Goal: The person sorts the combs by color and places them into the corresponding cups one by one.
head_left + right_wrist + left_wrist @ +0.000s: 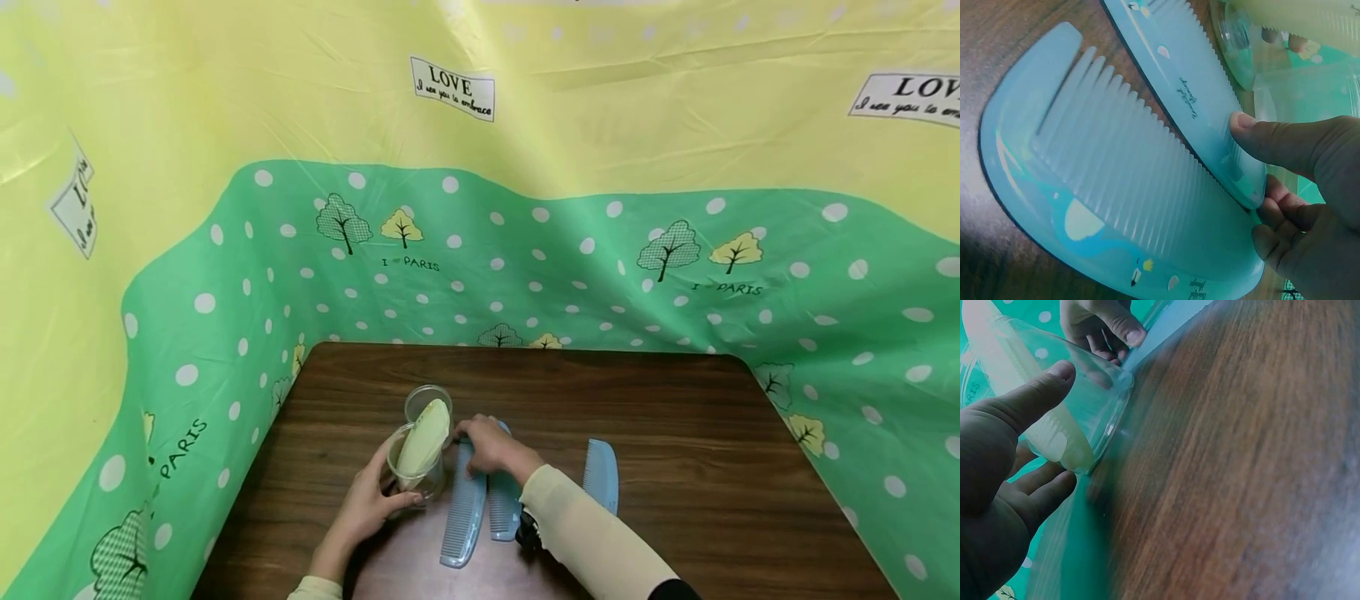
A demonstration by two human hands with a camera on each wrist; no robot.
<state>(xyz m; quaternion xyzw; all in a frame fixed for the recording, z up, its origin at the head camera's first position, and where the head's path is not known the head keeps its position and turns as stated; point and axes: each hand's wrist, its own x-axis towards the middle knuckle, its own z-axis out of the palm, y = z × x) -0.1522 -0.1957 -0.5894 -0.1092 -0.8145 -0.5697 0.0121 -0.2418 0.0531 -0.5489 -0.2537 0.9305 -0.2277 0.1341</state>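
Note:
My left hand (375, 493) holds a clear plastic cup (1107, 419), thumb on one side and fingers on the other. A pale yellow-green comb (424, 443) stands tilted in that cup, its upper end above the rim. With thumb and fingertips, my right hand (491, 447) pinches the far end of a blue comb (463, 521) lying on the table. Close beside it lies another blue comb (1135, 187), partly hidden under the right hand and wrist in the head view. Further right is a third blue comb (602, 468), its near end behind the sleeve.
Another clear cup (428, 393) stands just behind the held one, partly covered by the yellow-green comb. All of it is on a dark wooden table (675, 417). A green and yellow patterned curtain (525, 250) hangs round the table's back and sides.

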